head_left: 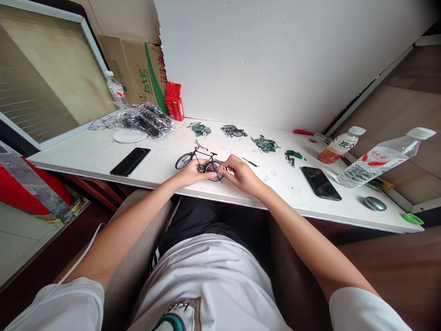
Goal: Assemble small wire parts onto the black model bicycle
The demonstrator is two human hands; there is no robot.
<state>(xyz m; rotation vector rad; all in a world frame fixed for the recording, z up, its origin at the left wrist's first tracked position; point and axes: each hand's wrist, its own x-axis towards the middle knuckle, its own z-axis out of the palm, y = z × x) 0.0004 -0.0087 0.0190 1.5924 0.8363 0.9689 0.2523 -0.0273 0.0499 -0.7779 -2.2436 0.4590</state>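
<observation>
model bicycle (198,162) stands upright on the table (103,156), near its front edge, about mid-width. left hand (193,174) at its rear wheel, right hand (241,174) just beside, on the right. one phone (130,161) lies left of the bicycle, another phone (321,183) right of the hands. behind the bicycle, a row of small parts piles (237,132) along the wall side. bag of parts (146,119) at back left, cardboard box (138,73) behind it. two bottles (379,161) lie at far right, mouse (375,203) in front of them.

White short sleeves (black shorts), bare forearms.
</observation>
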